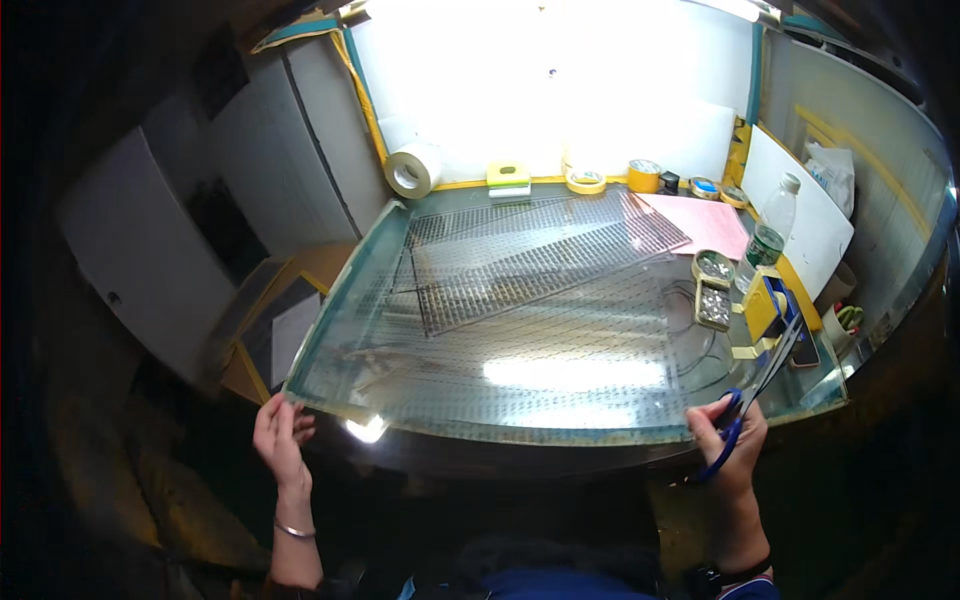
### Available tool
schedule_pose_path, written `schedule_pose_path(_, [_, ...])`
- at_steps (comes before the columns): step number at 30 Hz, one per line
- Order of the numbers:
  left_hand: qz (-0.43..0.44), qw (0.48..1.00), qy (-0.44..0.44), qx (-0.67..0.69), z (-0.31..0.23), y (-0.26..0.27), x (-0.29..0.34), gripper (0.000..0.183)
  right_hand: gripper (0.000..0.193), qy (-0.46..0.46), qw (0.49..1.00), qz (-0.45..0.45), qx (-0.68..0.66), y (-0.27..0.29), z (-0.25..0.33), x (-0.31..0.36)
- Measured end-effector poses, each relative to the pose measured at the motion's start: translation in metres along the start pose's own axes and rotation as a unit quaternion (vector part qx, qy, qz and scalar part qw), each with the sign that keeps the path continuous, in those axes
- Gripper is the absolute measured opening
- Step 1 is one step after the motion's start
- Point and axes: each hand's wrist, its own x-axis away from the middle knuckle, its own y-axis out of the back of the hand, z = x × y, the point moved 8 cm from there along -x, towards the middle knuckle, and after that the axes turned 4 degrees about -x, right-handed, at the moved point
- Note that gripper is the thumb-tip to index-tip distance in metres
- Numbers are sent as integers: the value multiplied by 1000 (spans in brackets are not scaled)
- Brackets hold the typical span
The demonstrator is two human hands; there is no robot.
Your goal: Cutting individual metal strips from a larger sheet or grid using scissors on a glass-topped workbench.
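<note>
My right hand (738, 440) is closed around scissors (776, 366) with blue handles, over the near right edge of the glass-topped table (640, 436). Their metal blades point up and away to the right, in front of the tape dispenser. At the table's near left corner is my left hand (282, 438), its fingers curled and pinched at the edge; what they hold, if anything, I cannot make out. A dark gridded sheet (540, 262) lies slanted across the far half of the glass. Fainter rows of marks and bright reflections show nearer to me.
Tape rolls (412, 172) and a yellow-green block (508, 178) line the back edge. To the right are pink paper (700, 224), a plastic bottle (770, 232), two small trays of bits (712, 304), and a yellow-and-blue tape dispenser (764, 306). A white board (798, 200) leans behind them.
</note>
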Motion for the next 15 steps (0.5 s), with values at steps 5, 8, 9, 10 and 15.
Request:
schedule_pose_path(5, [79, 982, -117, -125, 9, -26, -61, 31, 21, -1, 991, -38, 131, 4, -1, -28])
schedule_pose_path(8, [115, 939, -170, -277, 11, -53, -70, 42, 28, -25, 957, 13, 290, -2, -11, -38])
schedule_pose_path(9, [73, 859, -306, -403, -12, -68, -60, 43, 31, 27, 954, 51, 295, -11, -12, -41])
schedule_pose_path(10, [25, 745, -430, -509, -31, -88, -46, 44, 34, 78, 947, 87, 300, -20, -14, -43])
schedule_pose_path(15, [271, 866, -248, -340, -56, -201, -61, 37, 42, 72, 929, 127, 341, -35, -24, -50])
